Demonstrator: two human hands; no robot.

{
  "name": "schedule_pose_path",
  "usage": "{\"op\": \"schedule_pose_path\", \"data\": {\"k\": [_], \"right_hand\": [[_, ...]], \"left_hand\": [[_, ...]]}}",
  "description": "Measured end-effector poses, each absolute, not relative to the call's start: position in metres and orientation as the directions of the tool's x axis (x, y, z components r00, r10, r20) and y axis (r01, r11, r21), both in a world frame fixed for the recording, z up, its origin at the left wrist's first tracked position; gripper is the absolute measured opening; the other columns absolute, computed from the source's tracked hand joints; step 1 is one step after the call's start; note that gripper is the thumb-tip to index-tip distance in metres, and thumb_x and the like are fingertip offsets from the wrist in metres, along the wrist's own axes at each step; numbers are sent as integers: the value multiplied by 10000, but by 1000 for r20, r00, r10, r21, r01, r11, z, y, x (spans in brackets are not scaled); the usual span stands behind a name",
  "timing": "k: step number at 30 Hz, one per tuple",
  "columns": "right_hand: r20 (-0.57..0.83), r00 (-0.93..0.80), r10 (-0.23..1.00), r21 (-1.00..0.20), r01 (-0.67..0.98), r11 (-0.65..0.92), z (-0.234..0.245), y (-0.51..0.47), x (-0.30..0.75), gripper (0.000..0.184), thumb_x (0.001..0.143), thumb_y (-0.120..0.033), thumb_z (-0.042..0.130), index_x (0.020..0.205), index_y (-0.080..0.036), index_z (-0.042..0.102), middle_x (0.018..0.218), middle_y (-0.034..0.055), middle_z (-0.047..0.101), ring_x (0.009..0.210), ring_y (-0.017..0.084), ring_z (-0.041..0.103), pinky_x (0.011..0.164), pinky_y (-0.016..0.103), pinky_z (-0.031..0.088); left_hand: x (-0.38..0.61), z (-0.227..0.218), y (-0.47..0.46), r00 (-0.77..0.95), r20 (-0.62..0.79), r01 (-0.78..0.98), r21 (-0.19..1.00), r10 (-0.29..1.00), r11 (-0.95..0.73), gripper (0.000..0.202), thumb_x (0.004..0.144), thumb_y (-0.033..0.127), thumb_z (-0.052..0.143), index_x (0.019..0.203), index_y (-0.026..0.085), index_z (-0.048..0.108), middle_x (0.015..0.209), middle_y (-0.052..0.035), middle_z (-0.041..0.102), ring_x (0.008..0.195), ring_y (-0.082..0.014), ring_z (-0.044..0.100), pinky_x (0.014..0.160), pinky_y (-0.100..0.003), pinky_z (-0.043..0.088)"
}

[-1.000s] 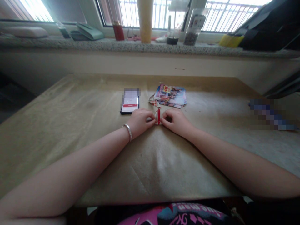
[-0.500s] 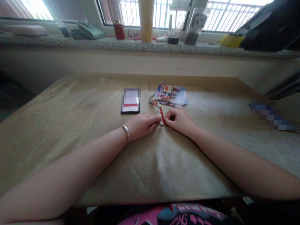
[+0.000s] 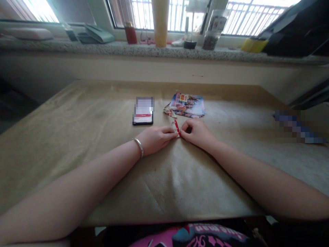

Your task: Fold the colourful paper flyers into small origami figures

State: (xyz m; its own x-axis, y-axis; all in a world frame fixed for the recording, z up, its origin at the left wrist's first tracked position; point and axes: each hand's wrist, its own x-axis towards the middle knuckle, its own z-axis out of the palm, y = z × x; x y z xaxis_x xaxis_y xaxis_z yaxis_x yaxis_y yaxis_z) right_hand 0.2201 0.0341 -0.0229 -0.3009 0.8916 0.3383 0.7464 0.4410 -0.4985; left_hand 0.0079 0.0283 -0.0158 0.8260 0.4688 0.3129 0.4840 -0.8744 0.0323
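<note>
A small folded piece of red and white paper [image 3: 177,127] stands on the brown paper-covered table [image 3: 77,137], pinched between both hands. My left hand [image 3: 155,138], with a silver bracelet at the wrist, grips its left side with closed fingers. My right hand [image 3: 196,133] pinches its right side, fingers curled. Just behind lies a second small folded piece [image 3: 170,112], next to a stack of colourful printed sheets [image 3: 189,104].
A phone [image 3: 143,112] with a lit screen lies left of the sheets. A blurred blue object [image 3: 295,127] sits at the right. The granite windowsill [image 3: 102,48] behind holds a red cup, a yellow cylinder, jars and cases.
The folded paper has tipped from upright to leaning left. My left fingers have stretched flatter toward it, and both hands shifted slightly away from me.
</note>
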Motion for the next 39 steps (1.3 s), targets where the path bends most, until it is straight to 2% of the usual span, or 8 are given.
{"op": "schedule_pose_path", "data": {"k": [7,16,22,27,31,33,36,39], "right_hand": [[373,-281,884,-453,777,438,-24,34,221,139,722,-321,655,764,-193,621,737,39,637,725,188,544,662,308,410],[370,-336,866,-417,773,478,-22,31,223,162,796,-357,619,802,-211,689,827,59,679,846,220,559,780,356,414],[379,-378,844,-383,766,515,-22,31,226,142,808,-329,621,807,-214,704,911,56,701,891,224,570,840,380,406],[375,-399,837,-359,770,528,-20,28,225,151,829,-324,607,820,-214,710,934,55,704,903,220,583,849,374,414],[369,-414,832,-352,767,537,-16,24,227,161,842,-329,594,868,-204,692,898,62,697,848,203,599,772,333,445],[375,-466,802,-339,736,586,-14,22,231,146,854,-301,575,868,-207,687,887,54,694,817,187,603,739,311,454],[364,-610,704,-277,651,707,-11,21,238,171,883,-245,532,870,-219,700,940,44,704,871,181,611,799,311,457],[350,-671,653,-194,630,752,-8,19,242,197,888,-209,516,894,-218,713,953,39,718,885,191,615,812,316,459]], "left_hand": [[10,-16,28,823,335,467,60,459,-882,301,915,165,409,1115,172,634,1193,-88,612,1033,-168,613,882,-274,511],[12,-14,26,826,333,481,1,454,-876,283,912,156,424,1102,183,632,1147,-76,651,1003,-171,628,866,-303,518],[12,-14,27,821,310,494,36,480,-869,285,911,161,419,1098,190,633,1148,-77,643,993,-168,629,848,-289,517],[11,-14,27,819,304,492,66,487,-868,285,920,174,409,1096,182,633,1141,-83,643,986,-187,630,834,-306,518],[11,-13,26,821,322,478,63,471,-876,282,911,152,425,1107,166,627,1147,-91,640,1019,-199,611,884,-333,506],[11,-13,26,826,318,474,53,465,-879,281,912,154,427,1112,168,625,1145,-92,640,1033,-197,604,902,-335,500],[10,-11,25,837,307,464,40,453,-885,292,913,170,427,1140,167,611,1158,-95,635,1060,-199,595,926,-339,495],[9,-11,25,843,305,452,43,443,-891,317,898,167,441,1174,167,597,1177,-102,630,1077,-208,592,928,-351,500]]}}
